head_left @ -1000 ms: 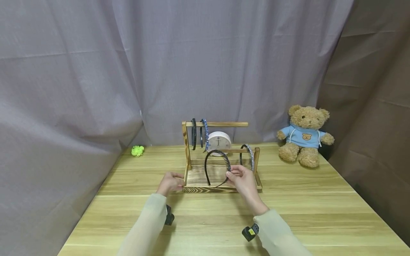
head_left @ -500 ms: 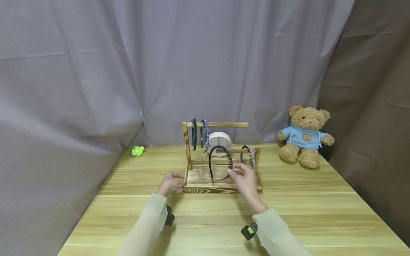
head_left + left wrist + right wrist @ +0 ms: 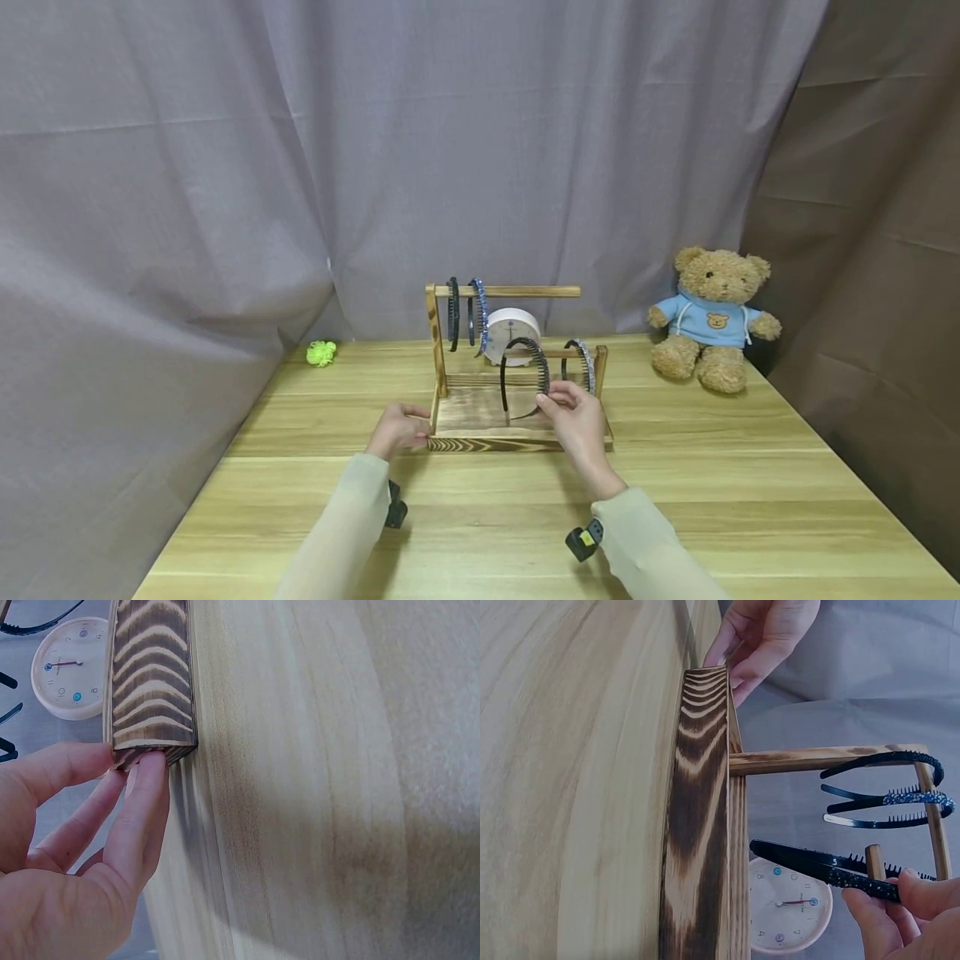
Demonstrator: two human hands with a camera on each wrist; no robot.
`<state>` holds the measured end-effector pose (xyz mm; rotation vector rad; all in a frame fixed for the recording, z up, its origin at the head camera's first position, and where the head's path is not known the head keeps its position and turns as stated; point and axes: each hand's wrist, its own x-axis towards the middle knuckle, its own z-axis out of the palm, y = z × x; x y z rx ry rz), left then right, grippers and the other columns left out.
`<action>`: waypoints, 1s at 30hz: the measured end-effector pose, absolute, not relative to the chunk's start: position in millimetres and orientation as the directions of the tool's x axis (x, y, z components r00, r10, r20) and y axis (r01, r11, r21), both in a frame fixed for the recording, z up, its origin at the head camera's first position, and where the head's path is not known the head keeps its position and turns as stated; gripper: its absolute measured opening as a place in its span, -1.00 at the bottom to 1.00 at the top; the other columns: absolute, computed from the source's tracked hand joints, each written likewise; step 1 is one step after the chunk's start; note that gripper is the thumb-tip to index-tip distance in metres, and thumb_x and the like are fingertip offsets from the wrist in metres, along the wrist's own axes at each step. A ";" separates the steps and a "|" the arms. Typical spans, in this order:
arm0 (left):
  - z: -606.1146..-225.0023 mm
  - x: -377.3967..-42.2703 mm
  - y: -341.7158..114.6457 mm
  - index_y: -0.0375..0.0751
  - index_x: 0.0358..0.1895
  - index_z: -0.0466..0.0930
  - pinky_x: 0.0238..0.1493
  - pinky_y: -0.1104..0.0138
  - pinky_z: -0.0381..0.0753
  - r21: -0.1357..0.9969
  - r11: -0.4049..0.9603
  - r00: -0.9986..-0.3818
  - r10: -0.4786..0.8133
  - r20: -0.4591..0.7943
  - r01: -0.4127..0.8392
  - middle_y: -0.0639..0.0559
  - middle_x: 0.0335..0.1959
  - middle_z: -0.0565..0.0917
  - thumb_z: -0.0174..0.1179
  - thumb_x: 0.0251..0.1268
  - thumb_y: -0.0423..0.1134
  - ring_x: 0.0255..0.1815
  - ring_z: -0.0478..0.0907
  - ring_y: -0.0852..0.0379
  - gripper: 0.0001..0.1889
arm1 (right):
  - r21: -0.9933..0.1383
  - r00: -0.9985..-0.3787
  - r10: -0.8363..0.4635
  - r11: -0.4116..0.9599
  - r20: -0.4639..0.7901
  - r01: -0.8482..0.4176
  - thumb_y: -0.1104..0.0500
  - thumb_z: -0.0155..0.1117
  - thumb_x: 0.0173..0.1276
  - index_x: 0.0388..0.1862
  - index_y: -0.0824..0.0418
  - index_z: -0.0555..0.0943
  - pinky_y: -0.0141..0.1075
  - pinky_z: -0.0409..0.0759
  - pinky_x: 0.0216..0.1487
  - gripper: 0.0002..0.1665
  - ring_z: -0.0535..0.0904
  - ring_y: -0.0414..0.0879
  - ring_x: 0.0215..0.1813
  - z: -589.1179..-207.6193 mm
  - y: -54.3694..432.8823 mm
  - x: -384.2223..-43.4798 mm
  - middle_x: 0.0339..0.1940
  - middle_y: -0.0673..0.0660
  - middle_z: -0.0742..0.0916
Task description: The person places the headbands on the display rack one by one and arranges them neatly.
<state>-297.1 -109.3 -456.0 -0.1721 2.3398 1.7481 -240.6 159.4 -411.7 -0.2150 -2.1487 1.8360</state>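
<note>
My right hand (image 3: pixel 581 421) pinches a black toothed headband (image 3: pixel 795 859) between thumb and fingers. In the right wrist view, the free end of the rack's lower bar (image 3: pixel 874 862) shows inside the headband's loop. The two-tier wooden headband rack (image 3: pixel 495 446) stands mid-table. My left hand (image 3: pixel 397 429) rests extended fingertips against the left end of its base, as the left wrist view also shows. Over the upper bar (image 3: pixel 532 292) hang a black headband (image 3: pixel 453 315) and a blue glittery headband (image 3: pixel 482 317). A silvery glittery headband (image 3: pixel 588 367) hangs on the lower bar's right part.
Behind the rack stands a round white clock (image 3: pixel 513 325). A teddy bear (image 3: pixel 716 321) in a blue hoodie sits at the back right of the wooden table (image 3: pixel 480 525). Bright green fuzzy yarn (image 3: pixel 321 353) lies at the back left. Grey curtain (image 3: pixel 450 167) hangs behind.
My right hand has raised the black headband and carried it slightly right, so it now overlaps the lower bar's free end. My left hand keeps its place at the base.
</note>
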 end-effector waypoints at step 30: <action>-453.9 -294.9 -109.5 -0.51 0.08 0.54 -0.13 0.24 0.77 0.927 0.301 -0.968 0.044 -0.247 -0.223 -0.31 -0.15 0.62 0.16 0.22 -0.53 -0.25 0.63 -0.02 -0.67 | -0.956 -0.904 0.371 0.272 0.212 -0.112 0.34 0.37 0.25 -0.02 0.39 0.61 -0.57 0.68 -0.30 -0.68 0.71 0.13 -0.08 -421.9 175.1 -246.4 -0.10 0.36 0.74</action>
